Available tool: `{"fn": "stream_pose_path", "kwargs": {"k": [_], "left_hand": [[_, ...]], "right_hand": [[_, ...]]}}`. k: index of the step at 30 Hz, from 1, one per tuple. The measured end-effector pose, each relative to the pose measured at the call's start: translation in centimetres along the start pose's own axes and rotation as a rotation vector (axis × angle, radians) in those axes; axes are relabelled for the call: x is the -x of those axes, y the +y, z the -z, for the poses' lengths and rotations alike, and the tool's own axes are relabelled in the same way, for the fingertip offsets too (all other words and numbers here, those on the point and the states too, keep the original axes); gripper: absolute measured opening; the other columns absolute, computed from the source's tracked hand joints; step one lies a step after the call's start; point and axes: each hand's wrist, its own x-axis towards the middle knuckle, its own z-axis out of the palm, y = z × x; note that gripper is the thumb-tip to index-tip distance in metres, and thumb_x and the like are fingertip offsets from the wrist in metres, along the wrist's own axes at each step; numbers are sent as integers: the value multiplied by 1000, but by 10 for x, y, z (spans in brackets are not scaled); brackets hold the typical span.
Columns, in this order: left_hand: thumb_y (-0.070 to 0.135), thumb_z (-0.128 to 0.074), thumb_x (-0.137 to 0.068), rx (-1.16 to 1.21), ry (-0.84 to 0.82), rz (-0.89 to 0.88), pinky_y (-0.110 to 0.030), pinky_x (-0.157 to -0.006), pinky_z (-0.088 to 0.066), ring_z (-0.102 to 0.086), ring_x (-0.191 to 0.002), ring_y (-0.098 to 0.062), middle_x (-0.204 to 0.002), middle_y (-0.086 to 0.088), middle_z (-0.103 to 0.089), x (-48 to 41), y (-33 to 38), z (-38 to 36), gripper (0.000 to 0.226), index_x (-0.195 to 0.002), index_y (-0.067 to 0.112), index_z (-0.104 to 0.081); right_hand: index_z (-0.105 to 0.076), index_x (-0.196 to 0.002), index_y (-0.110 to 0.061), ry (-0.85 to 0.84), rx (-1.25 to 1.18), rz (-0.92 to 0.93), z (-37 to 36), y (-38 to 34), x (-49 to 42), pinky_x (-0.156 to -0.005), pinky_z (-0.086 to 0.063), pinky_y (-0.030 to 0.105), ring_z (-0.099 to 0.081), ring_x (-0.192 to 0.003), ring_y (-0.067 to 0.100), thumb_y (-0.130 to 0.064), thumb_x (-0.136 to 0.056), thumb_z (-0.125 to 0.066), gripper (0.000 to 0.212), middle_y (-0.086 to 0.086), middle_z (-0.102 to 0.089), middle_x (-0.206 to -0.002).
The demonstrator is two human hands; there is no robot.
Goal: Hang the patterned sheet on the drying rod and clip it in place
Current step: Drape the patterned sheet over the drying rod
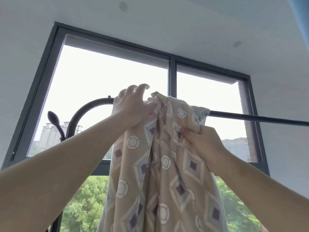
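Note:
A beige patterned sheet (160, 164) with purple diamonds and white rings hangs bunched over the dark drying rod (259, 118), which runs from the middle out to the right. My left hand (133, 108) is raised at the top of the bunched cloth, thumb side pressed into the folds and fingers curled apart above the rod. Lower and to the right, my right hand (204, 144) pinches a fold of the sheet just under the rod. No clip is in view.
The rod's curved dark stand (83, 114) with a rounded hook (54, 120) rises at the left. Behind is a large dark-framed window (173, 77) with trees and buildings outside. White ceiling and walls surround it.

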Motion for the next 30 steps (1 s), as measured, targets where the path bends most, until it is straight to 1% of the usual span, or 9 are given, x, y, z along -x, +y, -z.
{"fn": "stream_pose_path", "kwargs": {"k": [2, 7, 10, 12, 17, 20, 24, 27, 30], "left_hand": [[49, -58, -81, 126, 68, 20, -45, -107, -26, -21, -135, -22, -148, 7, -19, 26, -11, -7, 70, -140, 33, -24], [41, -74, -69, 446, -72, 115, -32, -94, -40, -32, -116, -15, -137, 13, -12, 75, -29, -34, 104, -143, 34, -1], [28, -78, -70, 544, -14, 132, -16, -76, -39, -36, -100, -5, -124, 11, -18, 86, -34, -38, 104, -142, 32, -4], [26, -80, -69, 574, 0, 191, -18, -73, -43, -38, -95, -6, -116, 11, -18, 94, -38, -38, 104, -140, 36, -5], [23, -85, -61, 624, -65, 372, -25, -78, -40, -44, -95, -6, -117, 5, -30, 123, -48, -46, 103, -134, 35, -13], [16, -87, -61, 860, -252, 549, -28, -79, -47, -58, -96, -13, -104, 5, -49, 141, -58, -52, 81, -120, 18, -32], [16, -84, -65, 647, -785, 508, -16, -61, -48, -63, -70, -5, -83, 1, -64, 162, -68, -49, 38, -93, 18, -59], [24, -76, -75, 411, -799, 492, -16, -66, -47, -62, -81, -8, -86, 4, -68, 160, -71, -44, 12, -84, 22, -68], [32, -70, -81, 273, -748, 412, -19, -70, -48, -60, -81, -9, -87, 6, -66, 153, -71, -36, 10, -85, 24, -65]], "right_hand": [[-66, -83, -16, -6, -45, -18, 1, 4, -2, -78, -53, 37, -66, -81, 29, -18, -86, -66, 3, 11, -70, -87], [-63, -95, -19, -114, -247, -137, -2, 17, -1, -75, -56, 34, -68, -79, 23, -24, -85, -66, 11, 6, -71, -92], [-55, -114, -20, -233, -319, -215, -5, 28, 10, -75, -56, 36, -70, -89, 25, -31, -74, -73, 45, 7, -71, -103], [-50, -119, -22, -297, -286, -255, -3, 38, 20, -75, -56, 35, -70, -91, 23, -37, -62, -75, 63, 5, -69, -107], [-49, -118, -27, -523, -172, -306, 12, 65, 53, -72, -55, 24, -69, -90, 16, -22, -58, -75, 66, 0, -70, -104], [-46, -119, -21, -700, -35, -365, 23, 80, 68, -71, -54, 20, -68, -81, 9, -10, -58, -78, 69, 2, -67, -99], [-58, -113, -18, -861, 211, -419, 33, 96, 78, -76, -53, 19, -67, -90, 9, -5, -71, -75, 47, 3, -70, -103], [-69, -87, -19, -761, 351, -415, 32, 102, 77, -67, -52, 14, -68, -74, 1, -7, -78, -72, 16, -5, -73, -87], [-66, -82, -22, -583, 374, -381, 30, 104, 75, -68, -53, 15, -67, -78, 7, -17, -77, -75, 11, -5, -71, -89]]}}
